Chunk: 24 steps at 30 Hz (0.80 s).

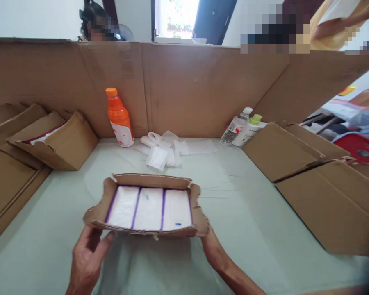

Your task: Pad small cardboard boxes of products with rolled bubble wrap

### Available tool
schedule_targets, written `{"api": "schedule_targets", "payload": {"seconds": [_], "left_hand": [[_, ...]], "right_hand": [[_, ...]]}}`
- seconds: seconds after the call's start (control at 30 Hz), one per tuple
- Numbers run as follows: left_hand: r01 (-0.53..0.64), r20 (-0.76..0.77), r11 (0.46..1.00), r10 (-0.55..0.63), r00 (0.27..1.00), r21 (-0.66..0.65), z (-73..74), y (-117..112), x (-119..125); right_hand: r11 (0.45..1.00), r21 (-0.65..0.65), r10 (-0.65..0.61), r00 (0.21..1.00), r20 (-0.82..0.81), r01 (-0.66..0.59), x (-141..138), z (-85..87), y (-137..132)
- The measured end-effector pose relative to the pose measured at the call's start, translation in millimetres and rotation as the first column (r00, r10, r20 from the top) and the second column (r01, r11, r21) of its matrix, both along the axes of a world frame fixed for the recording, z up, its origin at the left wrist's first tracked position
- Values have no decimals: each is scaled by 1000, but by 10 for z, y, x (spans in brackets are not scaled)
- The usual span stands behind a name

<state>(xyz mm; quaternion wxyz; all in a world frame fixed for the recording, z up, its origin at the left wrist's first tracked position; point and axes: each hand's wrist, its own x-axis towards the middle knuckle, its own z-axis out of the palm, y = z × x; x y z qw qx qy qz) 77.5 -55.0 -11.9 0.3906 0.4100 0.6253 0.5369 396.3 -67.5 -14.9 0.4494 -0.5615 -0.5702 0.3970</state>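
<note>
An open shallow cardboard box (109, 192) is lifted just above the pale green table (249, 205), tilted toward me. Inside lie three white packets (149, 209) side by side with purple edges. My left hand (87, 258) grips the box's near left corner, thumb curled up against the front flap. My right hand (212, 248) holds the near right corner from underneath, with its fingers hidden behind the box.
An orange bottle (119, 119) stands at the back, with crumpled bubble wrap (164, 151) beside it. A clear bottle (236, 127) and a green-capped bottle (249, 129) lean at back right. Cardboard boxes (57, 141) lie left, flat cartons (313, 176) right. A tall cardboard wall (203, 86) screens people behind.
</note>
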Motion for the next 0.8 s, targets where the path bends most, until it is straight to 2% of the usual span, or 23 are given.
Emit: {"api": "schedule_targets", "payload": {"seconds": [0.1, 0.17, 0.23, 0.37, 0.5, 0.57, 0.67, 0.8], "left_hand": [[-111, 0, 994, 111, 994, 18, 5, 14, -191], [-112, 9, 992, 111, 994, 57, 37, 90, -174], [-95, 16, 992, 94, 995, 88, 62, 205, -85], [-31, 45, 994, 27, 999, 102, 33, 466, 111], [13, 46, 993, -19, 999, 116, -120, 563, 203], [9, 22, 996, -11, 1000, 87, -229, 528, 240], [17, -6, 1000, -17, 1000, 5, -393, 438, 312], [31, -19, 1000, -31, 999, -4, -555, 381, 374]], "right_hand": [[990, -15, 135, 983, -126, -138, -256, 87, 263], [985, -17, 168, 969, -182, -174, -342, 117, 417], [989, -10, 145, 969, -199, -150, -349, 116, 524], [999, 6, 38, 983, -182, -38, -174, 79, 613], [1000, -15, 3, 995, -99, -4, 120, 162, 817], [1000, -6, -16, 1000, 16, 16, 243, 254, 1081], [995, 52, -91, 966, 243, 81, 308, 359, 1678], [987, 92, -157, 915, 371, 132, 134, 327, 2510]]}}
